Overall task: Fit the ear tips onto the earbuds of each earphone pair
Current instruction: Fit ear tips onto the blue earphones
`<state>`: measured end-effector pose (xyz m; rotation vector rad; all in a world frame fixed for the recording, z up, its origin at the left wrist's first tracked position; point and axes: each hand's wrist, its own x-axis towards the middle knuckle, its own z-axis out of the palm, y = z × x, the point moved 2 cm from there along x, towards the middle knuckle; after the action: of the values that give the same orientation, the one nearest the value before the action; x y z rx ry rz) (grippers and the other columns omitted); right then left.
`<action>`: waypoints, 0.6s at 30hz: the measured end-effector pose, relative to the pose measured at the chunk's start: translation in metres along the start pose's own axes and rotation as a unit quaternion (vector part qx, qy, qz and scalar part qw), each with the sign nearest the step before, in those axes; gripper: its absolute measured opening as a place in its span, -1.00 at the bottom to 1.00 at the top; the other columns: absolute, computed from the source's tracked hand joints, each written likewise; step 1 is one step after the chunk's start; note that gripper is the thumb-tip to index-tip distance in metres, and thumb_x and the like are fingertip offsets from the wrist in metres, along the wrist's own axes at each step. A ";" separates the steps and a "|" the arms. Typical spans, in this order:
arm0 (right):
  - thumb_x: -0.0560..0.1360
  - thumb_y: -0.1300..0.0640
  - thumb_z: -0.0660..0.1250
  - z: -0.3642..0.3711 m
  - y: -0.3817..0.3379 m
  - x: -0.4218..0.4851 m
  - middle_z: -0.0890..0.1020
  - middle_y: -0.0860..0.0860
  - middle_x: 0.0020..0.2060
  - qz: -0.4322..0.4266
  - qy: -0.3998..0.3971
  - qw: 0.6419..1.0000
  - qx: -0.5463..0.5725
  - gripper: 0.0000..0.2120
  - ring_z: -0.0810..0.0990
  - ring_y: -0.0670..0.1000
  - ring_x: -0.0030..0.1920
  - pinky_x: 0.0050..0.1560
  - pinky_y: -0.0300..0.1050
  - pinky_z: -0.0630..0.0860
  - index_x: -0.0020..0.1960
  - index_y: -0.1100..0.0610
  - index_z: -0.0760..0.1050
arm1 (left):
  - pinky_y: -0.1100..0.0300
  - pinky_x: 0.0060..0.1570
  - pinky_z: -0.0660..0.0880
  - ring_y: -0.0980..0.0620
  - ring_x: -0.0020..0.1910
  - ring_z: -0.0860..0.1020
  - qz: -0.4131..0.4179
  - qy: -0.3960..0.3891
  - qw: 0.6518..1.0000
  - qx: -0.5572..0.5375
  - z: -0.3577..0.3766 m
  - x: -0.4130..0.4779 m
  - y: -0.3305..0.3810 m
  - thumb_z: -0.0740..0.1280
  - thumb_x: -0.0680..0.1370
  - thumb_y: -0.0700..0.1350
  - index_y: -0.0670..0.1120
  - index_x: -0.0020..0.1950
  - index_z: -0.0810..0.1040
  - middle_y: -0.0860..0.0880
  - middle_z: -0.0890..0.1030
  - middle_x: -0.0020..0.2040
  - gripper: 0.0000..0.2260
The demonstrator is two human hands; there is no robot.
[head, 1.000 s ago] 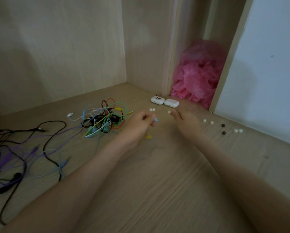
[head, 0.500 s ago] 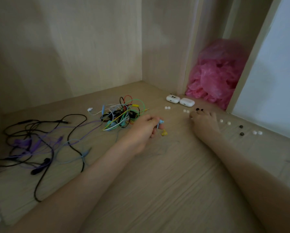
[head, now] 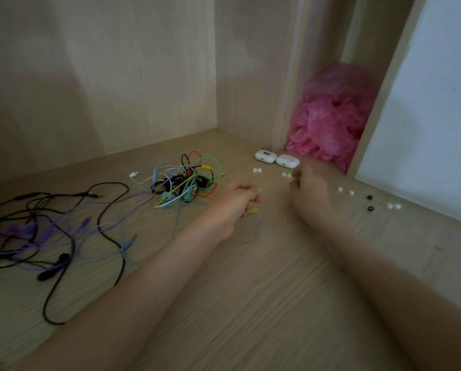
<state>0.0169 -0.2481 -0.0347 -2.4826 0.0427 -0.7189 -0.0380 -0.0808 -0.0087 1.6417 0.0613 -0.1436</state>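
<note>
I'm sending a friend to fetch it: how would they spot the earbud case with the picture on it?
Find the pink plastic bag stuffed in the gap at the back. Just left of its base two small white cases lie side by side. It is the left case, the only one with a dark cartoon face on top; the right case is plain.

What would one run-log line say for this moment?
left hand: holds blue earbud | right hand: at white ear tips, grip unclear | black ear tips: loose, untouched
</note>
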 end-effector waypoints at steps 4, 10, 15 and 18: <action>0.48 0.24 0.35 -0.019 -0.039 -0.028 0.57 0.01 -0.19 0.136 -0.112 0.930 0.321 -0.90 0.50 -0.09 -0.18 -0.15 -0.26 0.35 0.00 0.19 0.53 | 0.40 -0.50 0.25 0.14 -0.43 0.30 0.029 0.004 0.999 0.024 -0.005 -0.009 0.002 0.21 0.59 -0.22 -0.15 0.13 0.54 0.02 0.54 -0.26 -0.83; 0.47 0.28 0.35 -0.043 -0.066 -0.073 0.58 0.01 -0.27 0.156 -0.232 0.837 0.471 -0.93 0.51 -0.15 -0.28 -0.17 -0.27 0.36 -0.06 0.16 0.53 | 0.39 -0.47 0.26 0.22 -0.51 0.32 0.084 0.005 0.996 -0.006 -0.016 -0.044 -0.006 0.22 0.59 -0.24 -0.05 -0.04 0.59 0.05 0.56 -0.31 -0.83; 0.50 0.26 0.31 -0.031 -0.069 -0.085 0.58 0.05 -0.26 0.147 -0.270 0.829 0.467 -0.96 0.47 -0.14 -0.28 -0.22 -0.30 0.35 -0.11 0.16 0.52 | 0.41 -0.49 0.26 0.20 -0.47 0.32 0.074 0.020 0.997 -0.033 -0.015 -0.053 -0.020 0.23 0.58 -0.22 0.01 -0.14 0.60 0.10 0.56 -0.35 -0.79; 0.53 0.22 0.27 -0.026 -0.064 -0.084 0.52 0.09 -0.18 0.133 -0.288 0.839 0.442 -0.92 0.41 -0.08 -0.20 -0.20 -0.25 0.31 -0.13 0.15 0.51 | 0.41 -0.47 0.27 0.20 -0.45 0.33 0.064 0.017 0.998 -0.022 -0.015 -0.050 -0.023 0.24 0.58 -0.18 0.01 -0.12 0.59 0.12 0.58 -0.34 -0.82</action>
<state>-0.0753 -0.1921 -0.0240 -1.6352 -0.1374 0.1608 -0.0898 -0.0620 -0.0241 1.6001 -0.0157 -0.0164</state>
